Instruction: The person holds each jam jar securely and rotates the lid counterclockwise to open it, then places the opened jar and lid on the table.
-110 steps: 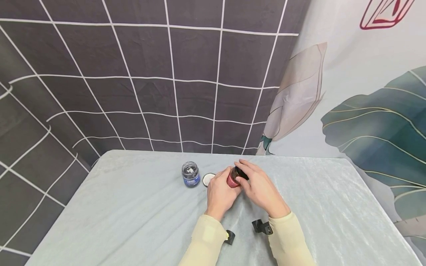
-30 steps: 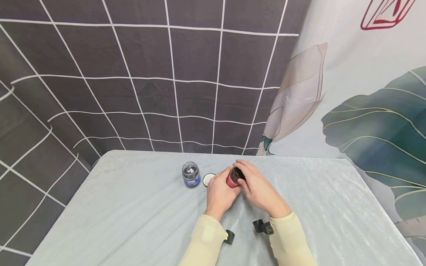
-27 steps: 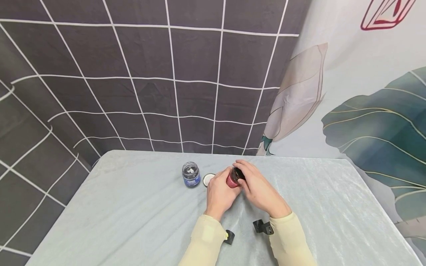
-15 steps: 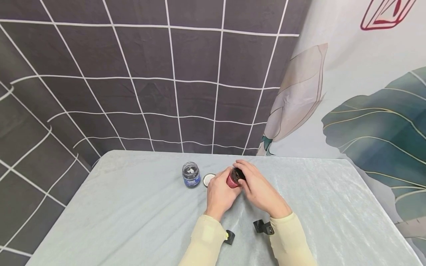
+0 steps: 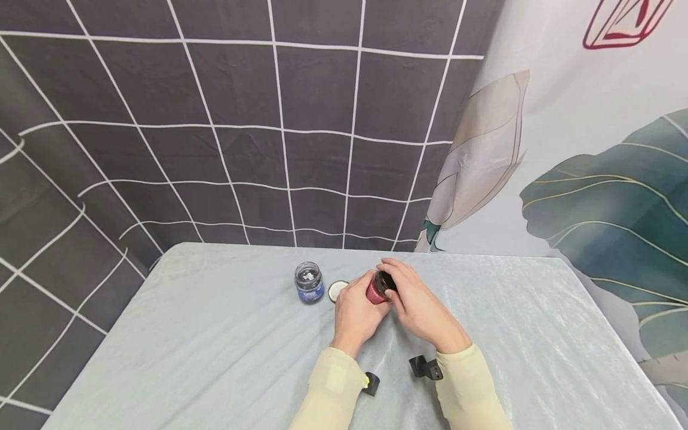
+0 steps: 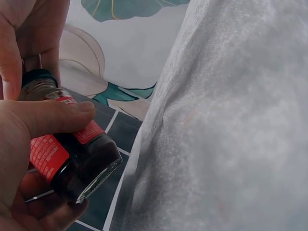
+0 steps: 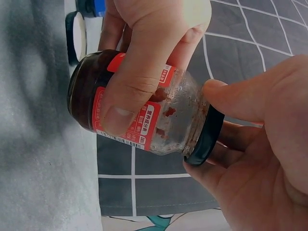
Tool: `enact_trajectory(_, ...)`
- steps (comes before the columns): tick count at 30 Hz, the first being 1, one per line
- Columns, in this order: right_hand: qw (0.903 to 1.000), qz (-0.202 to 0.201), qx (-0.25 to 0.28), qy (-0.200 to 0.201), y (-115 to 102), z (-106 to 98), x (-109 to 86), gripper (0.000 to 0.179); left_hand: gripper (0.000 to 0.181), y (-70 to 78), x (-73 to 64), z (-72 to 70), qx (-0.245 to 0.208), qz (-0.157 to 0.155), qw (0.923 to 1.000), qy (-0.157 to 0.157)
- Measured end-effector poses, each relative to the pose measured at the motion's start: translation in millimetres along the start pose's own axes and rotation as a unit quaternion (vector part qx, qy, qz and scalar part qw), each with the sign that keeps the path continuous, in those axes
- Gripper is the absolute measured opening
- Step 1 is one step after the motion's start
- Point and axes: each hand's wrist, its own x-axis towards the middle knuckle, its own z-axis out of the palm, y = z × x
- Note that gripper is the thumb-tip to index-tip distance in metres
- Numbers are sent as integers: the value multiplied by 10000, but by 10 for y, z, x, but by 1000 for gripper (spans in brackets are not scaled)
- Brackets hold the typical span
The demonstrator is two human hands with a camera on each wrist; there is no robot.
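A small glass jar with a red label (image 7: pixel 149 124) and dark contents is held at a tilt, clear of the cloth. Its body is wrapped by my left hand (image 5: pixel 357 310), thumb across the label in both wrist views. At the mouth sits a black lid (image 7: pixel 208 137), pinched at its rim between the thumb and fingers of my right hand (image 5: pixel 424 304). In the left wrist view the jar's base (image 6: pixel 98 178) points toward the camera. A blue-labelled jar (image 5: pixel 309 291), without a lid and with some white bits inside, stands upright left of my hands.
A loose lid (image 5: pixel 337 290), white inside facing up, lies between the blue-labelled jar and my left hand. Pale grey cloth (image 5: pixel 215 334) covers the table. Behind it hang a dark grid-patterned curtain (image 5: pixel 236 155) and a leaf-printed one (image 5: pixel 618 227).
Since the oldest frame my right hand has shifted slightly left and turned a little at the lid. Over the last second both hands and the jar stay put.
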Motion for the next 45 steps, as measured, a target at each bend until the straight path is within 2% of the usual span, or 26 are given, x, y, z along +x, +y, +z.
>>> enact_trajectory(14,9999,66,67,-45,-2,-14,-5,40,57,5,0,2,-14,-6,10000,15)
enact_trajectory(37,9998,73,135,89,9,-15,3,41,50,-32,7,20,-103,83,9999,102)
enact_trajectory(45,9996,75,192,180,0,-14,3,43,50,-38,4,17,-80,8,9999,60)
